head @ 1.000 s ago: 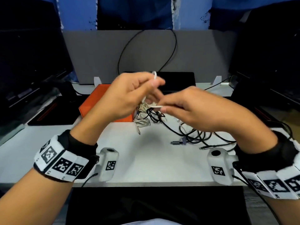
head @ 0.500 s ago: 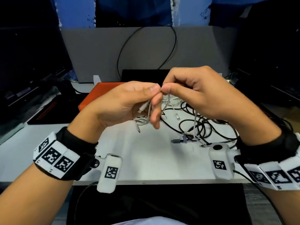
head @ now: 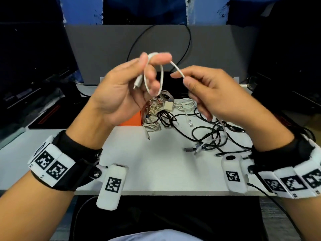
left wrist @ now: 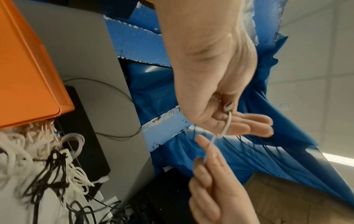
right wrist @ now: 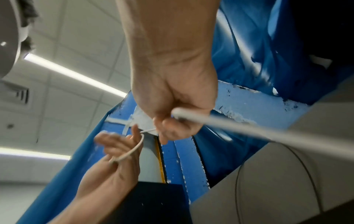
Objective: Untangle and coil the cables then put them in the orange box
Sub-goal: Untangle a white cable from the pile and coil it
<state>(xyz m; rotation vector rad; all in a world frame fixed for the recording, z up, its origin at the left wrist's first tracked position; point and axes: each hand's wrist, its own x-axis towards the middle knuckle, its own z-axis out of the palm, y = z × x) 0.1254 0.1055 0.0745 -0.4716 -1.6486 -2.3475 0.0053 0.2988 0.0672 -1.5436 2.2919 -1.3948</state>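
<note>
Raised above the table, my left hand point(head: 139, 80) pinches a thin white cable point(head: 162, 75) between thumb and forefinger; a loop of it hangs round the fingers, its plug end dangling in the palm. My right hand point(head: 205, 87) pinches the same white cable point(right wrist: 134, 150) a little further along, and the rest trails down past the wrist toward the black cable tangle point(head: 208, 133). The orange box point(head: 133, 120) stands behind my left hand, mostly hidden in the head view; the left wrist view shows the orange box point(left wrist: 26, 75) beside a heap of white cables point(left wrist: 23, 151).
A coiled beige cord and more white cables point(head: 184, 105) lie at the back of the white table point(head: 156, 167). Loose black plugs point(head: 188, 150) lie mid-table. A grey partition point(head: 104, 49) with a black wire loop closes the back; dark monitors flank both sides.
Both hands rose from the pile and moved apart. The white cable now loops round my left fingers, with my right hand holding it off to the right.
</note>
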